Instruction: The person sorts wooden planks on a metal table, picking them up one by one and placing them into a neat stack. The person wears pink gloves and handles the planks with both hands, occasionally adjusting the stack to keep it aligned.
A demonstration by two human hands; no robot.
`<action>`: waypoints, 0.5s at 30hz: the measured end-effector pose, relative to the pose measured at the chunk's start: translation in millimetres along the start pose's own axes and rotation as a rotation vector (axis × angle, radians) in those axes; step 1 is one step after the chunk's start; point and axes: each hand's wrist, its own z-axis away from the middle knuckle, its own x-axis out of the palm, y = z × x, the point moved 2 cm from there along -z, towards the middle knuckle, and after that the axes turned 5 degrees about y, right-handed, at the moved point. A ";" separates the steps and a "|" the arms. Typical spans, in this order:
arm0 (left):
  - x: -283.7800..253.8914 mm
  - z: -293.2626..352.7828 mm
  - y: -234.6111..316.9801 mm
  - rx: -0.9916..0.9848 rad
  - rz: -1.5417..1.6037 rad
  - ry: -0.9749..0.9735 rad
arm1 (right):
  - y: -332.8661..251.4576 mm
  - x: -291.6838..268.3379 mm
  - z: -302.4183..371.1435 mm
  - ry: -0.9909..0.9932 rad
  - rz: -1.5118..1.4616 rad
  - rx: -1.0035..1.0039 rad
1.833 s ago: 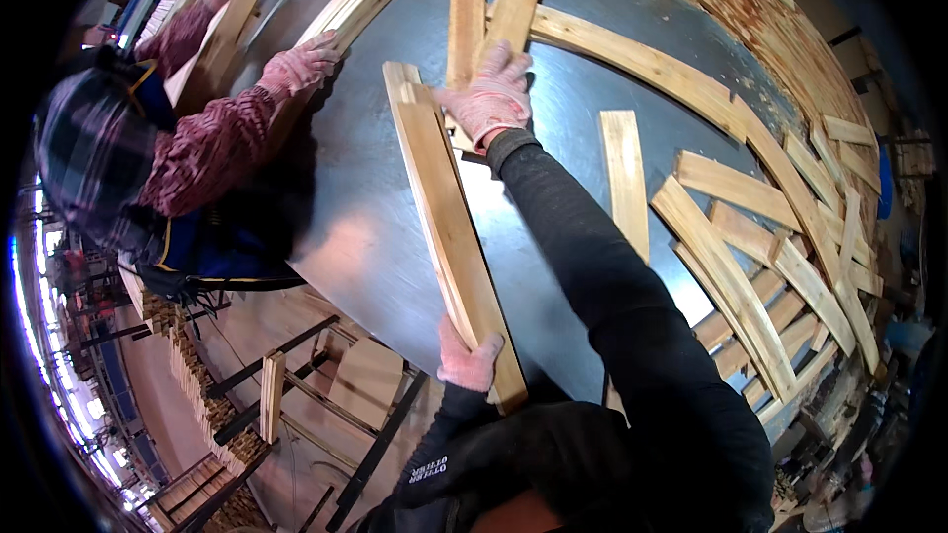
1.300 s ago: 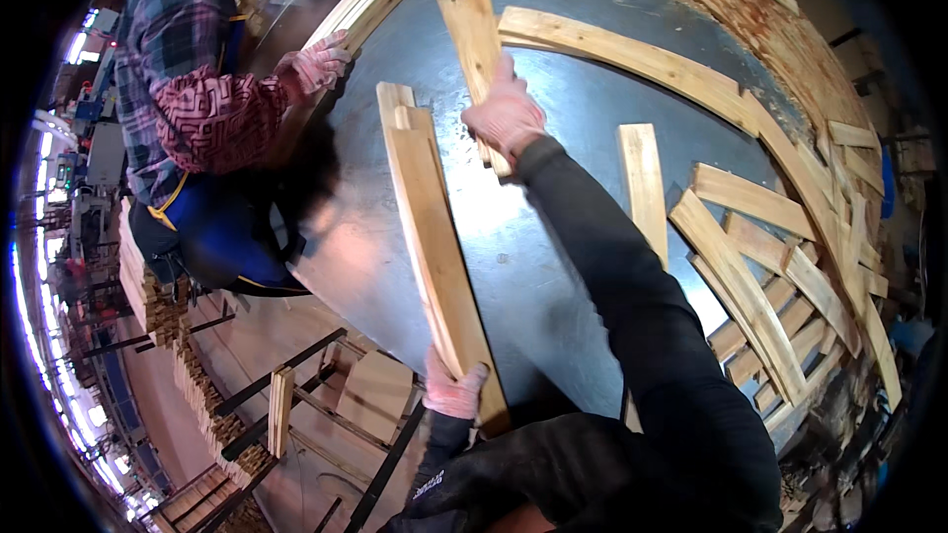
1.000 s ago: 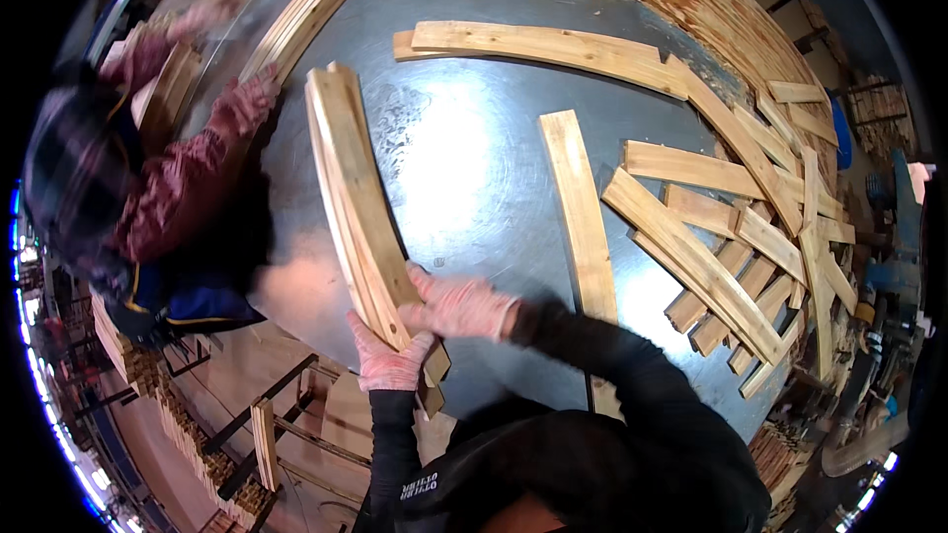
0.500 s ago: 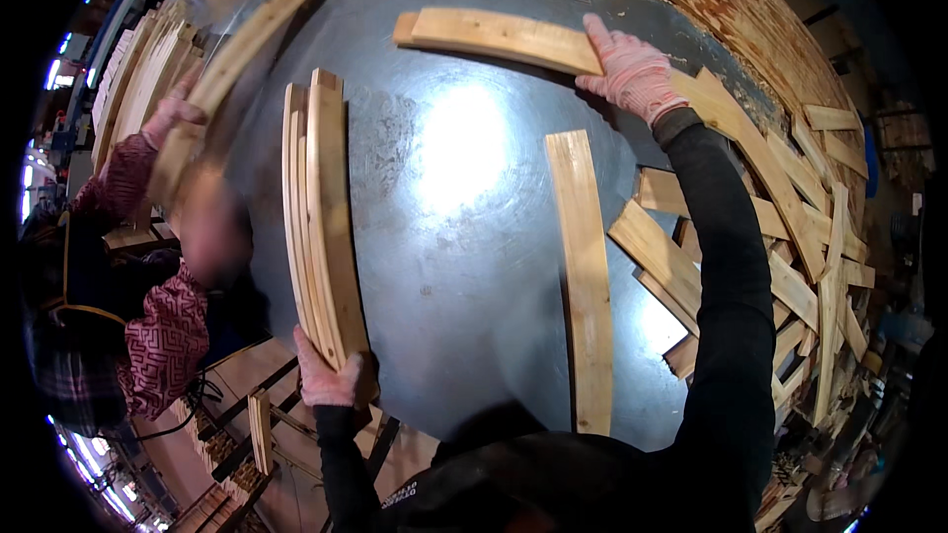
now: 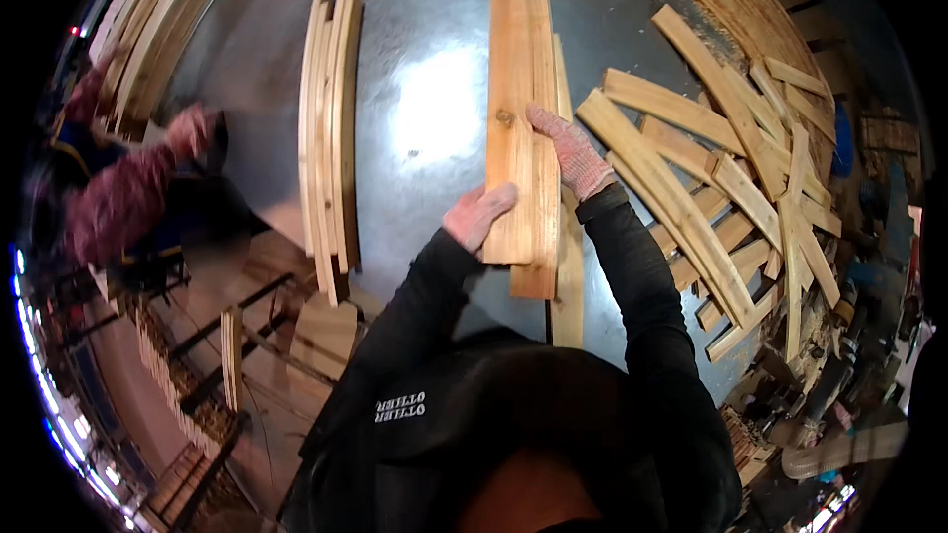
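Both of my hands wear pale pink work gloves. My left hand [image 5: 481,215] is closed on the left edge of a wooden board [image 5: 509,153] with a dark knot. A second wooden board [image 5: 535,271] lies against it, offset to the right and nearer me. My right hand [image 5: 573,150] presses on the right side of this pair, thumb toward the knot. Partly beneath them, another board [image 5: 569,301] lies on the metal table [image 5: 425,207]. To the left stands a row of several boards [image 5: 331,128], side by side and touching neither hand.
A loose pile of crossed boards [image 5: 731,207] covers the table's right side. Stacked boards [image 5: 158,30] stand at the far left. A co-worker's gloved hand [image 5: 190,131] reaches over the table's left edge. Sawdust-strewn wood [image 5: 731,0] borders the far right.
My left hand has left the row of boards and moved right. My right hand has come nearer, bringing the far boards lengthwise to the middle. The co-worker's board is out of the hand.
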 end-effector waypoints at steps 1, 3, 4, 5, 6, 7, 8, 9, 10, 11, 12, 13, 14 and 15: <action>-5.7 -3.6 -17.8 -0.017 -0.038 0.006 | 5.5 3.0 9.3 0.054 0.054 -0.013; -13.8 -3.9 -50.0 -0.052 -0.111 0.019 | -17.3 18.8 26.2 0.156 -0.141 0.331; -15.7 5.8 -56.5 -0.068 -0.088 0.064 | -34.9 28.2 39.4 0.228 -0.389 0.687; -17.0 15.6 -59.0 -0.077 -0.067 0.102 | -43.9 33.8 46.3 0.215 -0.254 0.651; -16.3 22.9 -60.1 -0.085 -0.047 0.139 | -32.8 40.9 42.7 0.126 0.018 0.666; -16.6 17.4 -80.2 0.071 -0.114 0.182 | -26.3 54.8 46.3 0.142 0.322 0.515; -14.5 21.2 -79.9 0.072 -0.206 0.193 | -29.7 75.0 49.7 0.148 0.618 0.359; -11.3 25.8 -79.2 0.074 -0.291 0.207 | -29.7 87.5 54.5 0.088 0.596 0.368; -9.1 28.9 -79.6 0.076 -0.378 0.219 | -29.7 94.3 61.4 0.029 0.573 0.376; -16.7 29.1 -86.6 0.001 -0.365 0.296 | -46.5 94.8 74.1 0.044 0.731 0.209; -18.6 32.5 -79.3 0.044 -0.429 0.372 | -41.9 84.4 85.1 0.275 1.083 0.011; -23.7 39.8 -70.2 0.089 -0.492 0.448 | -35.7 66.1 98.0 0.331 1.162 0.135; -30.2 50.0 -57.0 0.126 -0.564 0.530 | -38.5 51.5 112.6 0.379 1.224 0.267; -39.2 56.7 -46.4 0.069 -0.744 0.601 | -31.5 43.8 128.7 0.317 1.184 0.353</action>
